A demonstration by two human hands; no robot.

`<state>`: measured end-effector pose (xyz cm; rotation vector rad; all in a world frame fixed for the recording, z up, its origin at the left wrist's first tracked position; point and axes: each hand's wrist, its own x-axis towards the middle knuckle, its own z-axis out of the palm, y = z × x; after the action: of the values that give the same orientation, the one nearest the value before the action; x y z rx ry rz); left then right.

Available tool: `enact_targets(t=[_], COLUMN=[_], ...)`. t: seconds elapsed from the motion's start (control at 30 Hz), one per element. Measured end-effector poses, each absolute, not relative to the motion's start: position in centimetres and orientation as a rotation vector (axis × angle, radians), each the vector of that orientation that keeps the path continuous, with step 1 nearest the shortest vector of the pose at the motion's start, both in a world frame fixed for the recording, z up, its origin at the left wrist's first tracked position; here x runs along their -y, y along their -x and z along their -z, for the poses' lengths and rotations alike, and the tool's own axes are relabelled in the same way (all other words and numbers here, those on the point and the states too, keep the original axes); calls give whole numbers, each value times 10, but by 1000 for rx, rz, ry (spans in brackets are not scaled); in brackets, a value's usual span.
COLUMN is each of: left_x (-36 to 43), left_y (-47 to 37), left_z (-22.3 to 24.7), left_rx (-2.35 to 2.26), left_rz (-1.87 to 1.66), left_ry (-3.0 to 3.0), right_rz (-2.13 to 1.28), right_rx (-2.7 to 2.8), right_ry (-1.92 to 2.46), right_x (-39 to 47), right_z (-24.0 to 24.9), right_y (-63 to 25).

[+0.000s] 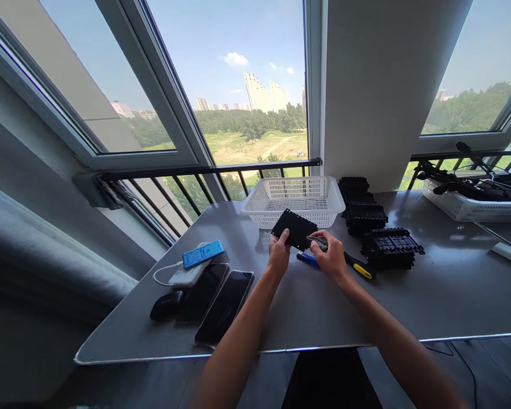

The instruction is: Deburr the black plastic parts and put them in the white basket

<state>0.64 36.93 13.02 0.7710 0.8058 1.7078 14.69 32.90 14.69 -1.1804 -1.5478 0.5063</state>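
The grey table (306, 318) has a smooth surface with a soft shine, and a pale strip follows its near edge. Its near left corner is rounded, and the left edge goes slanting up to the far side. Behind it there is a window (255, 68) with a dark railing (213, 170), then a plain wall (366, 96) to the right, and a curtain (46, 244) at the left.

The left hand (279, 253) is clamped on a black plate (296, 228), with the thumb on its face. The plate is held tilted above the table, in front of the white basket (255, 215). The right hand (330, 255) is closed around a small grey tool (319, 242), at the right side of the plate. The two hands are near each other but apart.

Bare surface shows between the forearms, down to the near edge. To the left, the room is bounded by a dark phone (225, 307), a black mouse (167, 305) and a blue-screen phone (203, 254). To the right stand black slotted parts (392, 247). Close to the right hand lie a blue tool (307, 260) and a yellow-black handle (361, 270). A second basket (472, 210) sits far right.
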Motion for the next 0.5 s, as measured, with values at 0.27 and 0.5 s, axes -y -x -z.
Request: enact_targets(t=[0.27,0.5], left_x=[-360,-359], left_y=[-11,-14], left_z=[-141,-140], left_rx=[-702,-579], left_rz=[-1629,-1666], left_ry=[-716,-625], right_rz=[-589,-746], right_rx=[1254,1127], right_ry=[1123,1032], right_x=[-342,-347], right_z=[-138,-131], right_y=[-150,-148])
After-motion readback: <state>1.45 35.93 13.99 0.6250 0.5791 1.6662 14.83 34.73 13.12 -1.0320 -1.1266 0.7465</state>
